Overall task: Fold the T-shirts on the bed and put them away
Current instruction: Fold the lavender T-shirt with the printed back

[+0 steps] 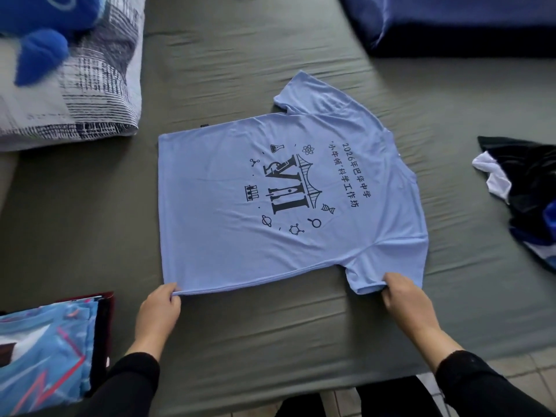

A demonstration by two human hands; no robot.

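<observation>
A light blue T-shirt (240,236) with a dark printed design lies spread flat on the grey-green bed sheet (240,70), collar to the right and hem to the left. My left hand (159,308) pinches the near hem corner. My right hand (406,299) grips the edge of the near sleeve. A pile of folded blue patterned shirts (45,353) sits at the near left of the bed. A crumpled heap of black, white and blue garments (526,188) lies at the right edge.
A grey-and-white patterned pillow (75,94) with a blue plush toy (42,34) on it fills the far left. A dark blue folded blanket (451,22) lies at the far right. Tiled floor (517,374) shows past the bed's near edge.
</observation>
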